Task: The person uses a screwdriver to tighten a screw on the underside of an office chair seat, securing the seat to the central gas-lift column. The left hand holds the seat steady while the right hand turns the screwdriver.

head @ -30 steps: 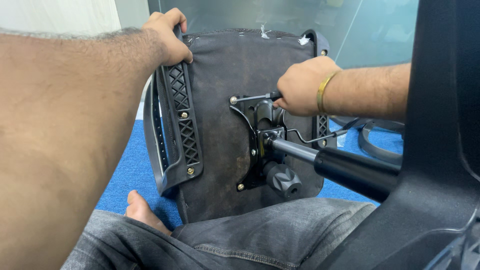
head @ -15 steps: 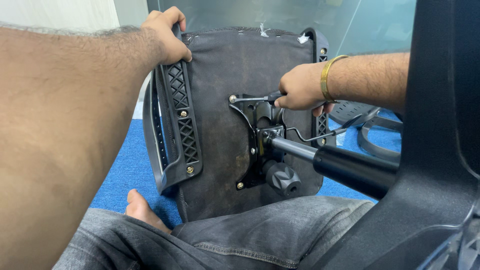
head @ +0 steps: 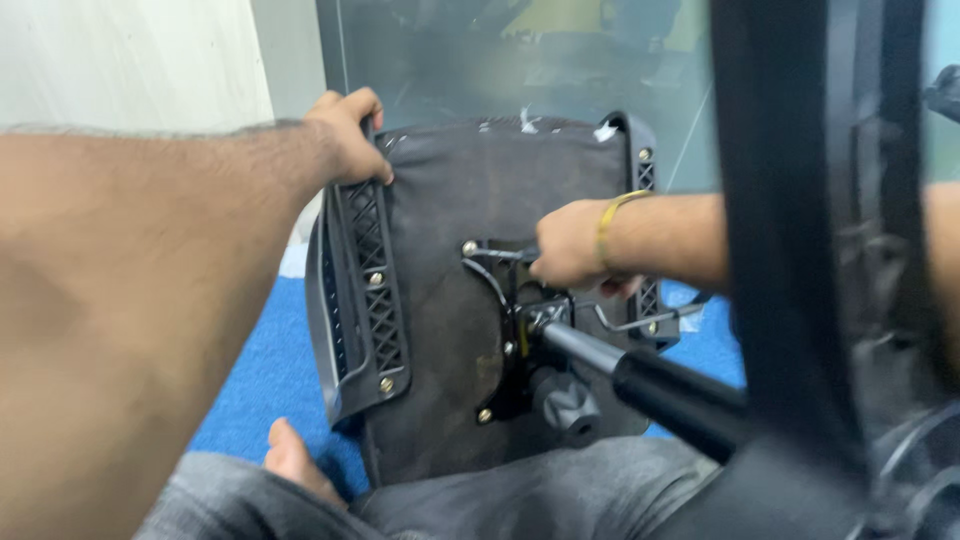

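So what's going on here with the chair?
A person sits on the blue floor with an upturned office chair seat propped against their legs, its underside facing them. The left hand has a grip on the top of the black plastic armrest bracket. The right hand, with a yellow band at the wrist, is closed on a tool or lever at the metal mechanism plate; which one is hard to tell. The black gas cylinder sticks out toward the camera.

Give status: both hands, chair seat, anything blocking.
Left hand grips top corner of upturned dark fabric chair seat. Right hand closed on thin metal tool at black metal mechanism plate. Black gas cylinder juts toward camera.
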